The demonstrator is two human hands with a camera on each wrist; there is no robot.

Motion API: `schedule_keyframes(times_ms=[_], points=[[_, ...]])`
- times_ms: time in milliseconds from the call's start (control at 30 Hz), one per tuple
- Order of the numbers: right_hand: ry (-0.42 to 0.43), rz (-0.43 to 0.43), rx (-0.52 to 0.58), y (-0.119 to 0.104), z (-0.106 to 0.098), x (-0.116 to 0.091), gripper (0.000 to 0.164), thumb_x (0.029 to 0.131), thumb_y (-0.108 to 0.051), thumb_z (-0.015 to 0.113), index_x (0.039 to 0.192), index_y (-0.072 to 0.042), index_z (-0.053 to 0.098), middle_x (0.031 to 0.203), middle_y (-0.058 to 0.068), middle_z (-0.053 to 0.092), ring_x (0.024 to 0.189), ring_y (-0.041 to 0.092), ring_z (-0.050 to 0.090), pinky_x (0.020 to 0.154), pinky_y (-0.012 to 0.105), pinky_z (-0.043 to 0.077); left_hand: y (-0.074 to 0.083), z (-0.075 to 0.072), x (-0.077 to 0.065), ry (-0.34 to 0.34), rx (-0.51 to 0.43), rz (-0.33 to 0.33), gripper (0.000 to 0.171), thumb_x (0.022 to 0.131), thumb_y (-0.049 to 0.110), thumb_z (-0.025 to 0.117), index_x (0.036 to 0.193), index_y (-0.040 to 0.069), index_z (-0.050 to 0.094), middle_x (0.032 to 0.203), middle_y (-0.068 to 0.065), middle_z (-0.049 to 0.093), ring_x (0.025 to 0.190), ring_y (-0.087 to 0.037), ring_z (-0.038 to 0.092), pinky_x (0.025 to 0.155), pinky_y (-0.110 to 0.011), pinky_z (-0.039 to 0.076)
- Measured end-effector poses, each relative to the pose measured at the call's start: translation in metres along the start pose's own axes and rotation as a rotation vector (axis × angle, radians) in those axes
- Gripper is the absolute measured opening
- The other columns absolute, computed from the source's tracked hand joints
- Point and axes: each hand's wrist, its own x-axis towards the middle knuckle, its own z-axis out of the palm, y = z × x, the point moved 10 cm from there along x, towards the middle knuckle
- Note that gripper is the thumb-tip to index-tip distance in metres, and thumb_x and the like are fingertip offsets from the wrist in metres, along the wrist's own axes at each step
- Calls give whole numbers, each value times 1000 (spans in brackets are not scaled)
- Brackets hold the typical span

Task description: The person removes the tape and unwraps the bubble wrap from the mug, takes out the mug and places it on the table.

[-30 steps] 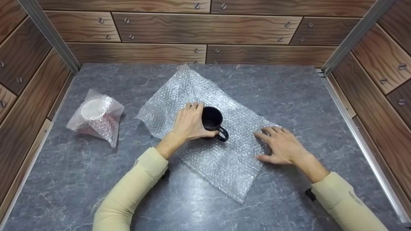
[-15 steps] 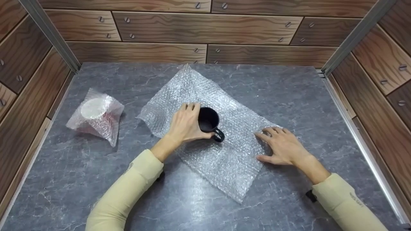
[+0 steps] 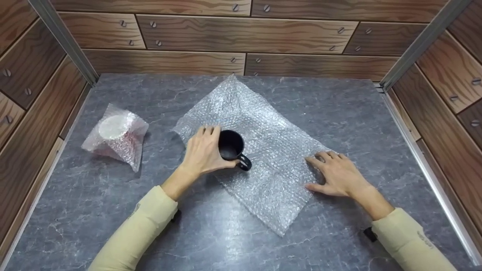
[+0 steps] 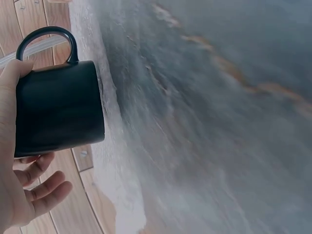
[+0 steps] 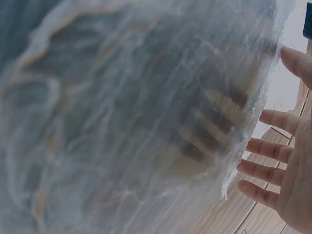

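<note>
My left hand (image 3: 205, 150) grips a black mug (image 3: 231, 144) by its side, thumb near the handle. The mug is upright over the left part of a bubble wrap sheet (image 3: 260, 162), its handle toward the lower right. In the left wrist view the dark mug (image 4: 61, 107) is held between thumb and fingers, its base just above or at the wrap; I cannot tell whether they touch. My right hand (image 3: 337, 175) lies with fingers spread at the sheet's right corner. Its fingertips (image 5: 251, 144) touch the edge of the wrap in the right wrist view.
At the left of the grey marbled table (image 3: 75, 210) stands a bubble-wrapped bundle (image 3: 116, 135) with a pale round top and something reddish inside. Wood-patterned walls (image 3: 241, 34) and metal posts (image 3: 64, 41) bound the table at the back and sides.
The left hand has carried the mug to the left across the wrap. My right hand stays at the sheet's right corner, with hardly any movement.
</note>
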Motion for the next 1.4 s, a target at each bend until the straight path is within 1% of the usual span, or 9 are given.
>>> schedule_keyframes(times_ms=[133,400,600,733,833,967,1100,1300,1400], points=[[-2,21,-1,4,0,-4,92,88,-81,59,154,-18,53,149,23,58,135,48,57,110,70,47,-9,-7,-11,17,5,-14,103,58,79,87,120,2,57,105,-20,72,91,-34,66,62,-41,63],[4,55,-7,10,0,-11,92,87,-79,62,154,-16,54,146,24,59,133,49,58,109,70,47,-26,-21,-29,59,28,-65,99,56,80,86,113,4,57,104,-18,72,85,-33,62,56,-41,60],[10,50,-4,11,-1,-10,92,87,-78,64,153,-15,54,146,24,60,134,49,58,114,70,44,-43,-33,-50,65,38,-125,100,56,80,86,115,5,57,102,-18,70,85,-33,62,57,-43,60],[15,36,-5,10,0,-10,92,87,-78,64,153,-14,54,146,25,60,134,49,58,114,71,44,-57,-42,-68,67,44,-169,101,57,80,87,116,3,57,104,-19,71,86,-34,63,58,-43,61],[17,31,-11,11,-1,-9,91,88,-78,63,152,-14,55,146,26,60,133,51,58,112,72,45,-66,-51,-82,87,53,-195,103,57,81,86,116,1,58,103,-20,70,86,-34,63,59,-42,61],[13,25,-18,10,-2,-8,92,89,-79,61,152,-13,54,147,27,59,134,54,56,114,72,43,-78,-61,-103,117,63,-236,105,55,81,86,115,0,59,100,-21,69,85,-36,64,59,-44,62],[9,22,-18,9,-3,-8,93,90,-80,58,153,-13,53,147,28,59,134,57,55,116,73,41,-88,-69,-125,123,62,-286,104,54,78,88,115,-1,59,98,-23,68,86,-38,65,60,-47,62],[9,18,-18,9,-3,-7,93,89,-81,59,153,-13,54,144,29,60,131,58,56,109,74,45,-101,-81,-157,140,73,-356,104,54,75,89,115,-4,59,99,-27,69,86,-42,66,62,-51,62],[11,11,-24,8,-3,-6,93,88,-82,59,152,-14,55,142,28,61,129,57,57,107,74,47,-107,-88,-174,162,81,-390,101,53,73,90,112,-4,59,96,-26,69,84,-42,65,60,-53,61]])
